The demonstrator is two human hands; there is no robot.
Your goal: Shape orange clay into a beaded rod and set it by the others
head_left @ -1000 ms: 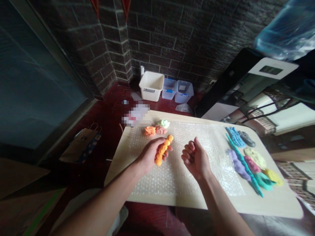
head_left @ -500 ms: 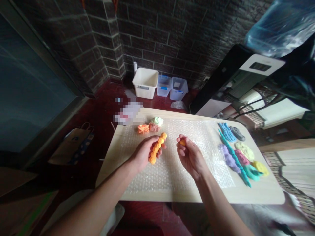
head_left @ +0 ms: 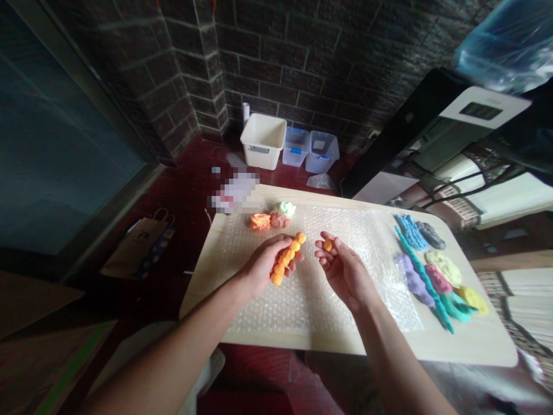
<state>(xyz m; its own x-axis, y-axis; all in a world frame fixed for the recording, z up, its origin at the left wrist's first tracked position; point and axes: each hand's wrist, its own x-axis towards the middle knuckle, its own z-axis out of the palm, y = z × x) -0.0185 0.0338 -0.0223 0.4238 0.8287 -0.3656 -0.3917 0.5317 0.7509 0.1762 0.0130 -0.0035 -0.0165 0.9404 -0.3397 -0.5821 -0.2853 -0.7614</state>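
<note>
My left hand (head_left: pixel 268 260) is closed around a knobbly orange clay strip (head_left: pixel 288 259), made of several small balls joined in a row, tilted with its top to the right. A short way to the right, my right hand (head_left: pixel 345 266) pinches a small orange clay ball (head_left: pixel 328 245) between thumb and fingers. The two pieces are apart. Both hands are above bubble wrap (head_left: pixel 345 227) spread on a pale wooden table (head_left: pixel 479 346). Beyond my left hand sit an orange clay lump (head_left: pixel 260 221), a brown lump (head_left: pixel 280 219) and a pale green lump (head_left: pixel 286 208).
On the table's right side lie a long teal clay roll (head_left: pixel 425 279), a blue clay piece (head_left: pixel 410 231), a purple lump (head_left: pixel 413 279), a yellow lump (head_left: pixel 473 300) and several others. A white bin (head_left: pixel 263 151) and clear boxes (head_left: pixel 322 153) stand on the floor beyond. A paper bag (head_left: pixel 133 242) is at left.
The view has shifted, so the scene sits further right. My right hand has turned and opened its fingers slightly, showing more of the small ball. My left hand keeps hold of the strip.
</note>
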